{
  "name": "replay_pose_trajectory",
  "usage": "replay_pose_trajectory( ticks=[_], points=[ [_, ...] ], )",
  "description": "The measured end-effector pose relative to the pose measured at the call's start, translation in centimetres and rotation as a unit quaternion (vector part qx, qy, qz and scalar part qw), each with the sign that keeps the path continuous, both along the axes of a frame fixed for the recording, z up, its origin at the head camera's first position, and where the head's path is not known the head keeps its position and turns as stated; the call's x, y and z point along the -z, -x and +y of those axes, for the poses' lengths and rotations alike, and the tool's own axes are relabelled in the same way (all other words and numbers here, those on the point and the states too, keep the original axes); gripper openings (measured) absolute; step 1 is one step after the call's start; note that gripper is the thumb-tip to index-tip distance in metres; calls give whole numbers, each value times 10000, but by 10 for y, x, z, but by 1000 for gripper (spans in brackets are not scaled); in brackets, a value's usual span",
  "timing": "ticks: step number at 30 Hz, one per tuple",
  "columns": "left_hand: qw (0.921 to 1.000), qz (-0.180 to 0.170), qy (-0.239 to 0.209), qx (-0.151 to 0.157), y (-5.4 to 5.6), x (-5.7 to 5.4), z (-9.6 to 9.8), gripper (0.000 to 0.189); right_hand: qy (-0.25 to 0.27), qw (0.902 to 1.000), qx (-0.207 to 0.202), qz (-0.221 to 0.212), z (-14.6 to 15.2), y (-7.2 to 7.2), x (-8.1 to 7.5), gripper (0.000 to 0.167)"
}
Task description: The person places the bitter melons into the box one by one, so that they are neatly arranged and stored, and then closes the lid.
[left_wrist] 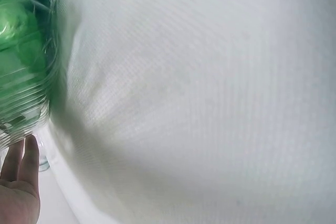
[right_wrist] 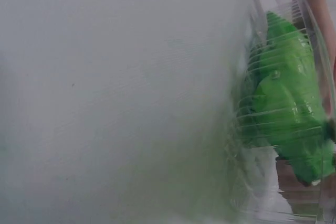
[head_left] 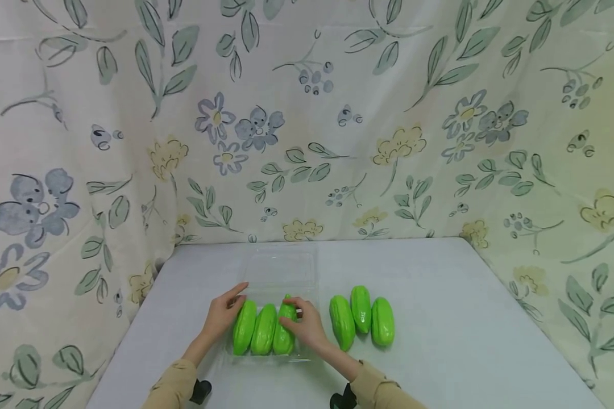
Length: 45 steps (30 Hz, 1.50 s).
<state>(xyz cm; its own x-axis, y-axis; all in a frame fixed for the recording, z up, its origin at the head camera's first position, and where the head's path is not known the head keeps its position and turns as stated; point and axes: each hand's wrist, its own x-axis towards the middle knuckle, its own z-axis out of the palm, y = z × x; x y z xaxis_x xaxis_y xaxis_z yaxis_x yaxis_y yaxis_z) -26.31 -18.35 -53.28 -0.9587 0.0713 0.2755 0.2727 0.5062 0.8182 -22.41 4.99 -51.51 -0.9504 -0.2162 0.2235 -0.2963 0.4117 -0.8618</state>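
Observation:
Three bright green, ridged, cucumber-like vegetables lie side by side in a clear plastic box (head_left: 307, 359) with its lid (head_left: 281, 267) folded back. My right hand (head_left: 309, 326) grips the rightmost vegetable (head_left: 285, 335) in the box, fingers over its upper end and thumb on its face. On the box's left side, next to the left vegetable (head_left: 244, 329), rests my left hand (head_left: 222, 315). In the left wrist view the fingers (left_wrist: 29, 163) of that hand are fairly straight against the ribbed clear wall (left_wrist: 23, 98). The middle vegetable (head_left: 264, 329) is untouched.
Three more green vegetables lie right of the box: a left one (head_left: 341, 322), a middle one (head_left: 360, 309) and a right one (head_left: 382, 322). The white tabletop (head_left: 455, 341) is bordered by a floral cloth (head_left: 337, 113) at the back and sides.

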Motion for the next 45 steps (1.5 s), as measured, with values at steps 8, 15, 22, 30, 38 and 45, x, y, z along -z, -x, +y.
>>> replay_pose_trajectory(
  ticks=[8, 15, 22, 30, 38, 45],
  points=[
    [10000, -28, 5, 3, 0, 0, 1, 38, -310, 9990, 24, -307, -3, -1, 1, 40],
    [10000, 27, 1, -30, -1, 0, 1, 38, -359, 9987, -15, -373, -3, -2, -1, 40],
    [10000, -14, -32, -29, 0, 1, 0, 38, -428, 9978, -10, -512, -5, -1, -4, 40],
    [9999, -84, -30, -49, 0, 1, 0, 38, -821, 9957, -119, -401, -5, 3, -8, 37],
    [10000, -14, -21, -17, 0, 1, -1, 38, -950, 9943, -226, -419, -5, 4, -12, 36],
    [10000, 83, -14, -2, 1, 2, -1, 37, -966, 9943, -279, -361, -4, 5, -10, 36]
  ],
)
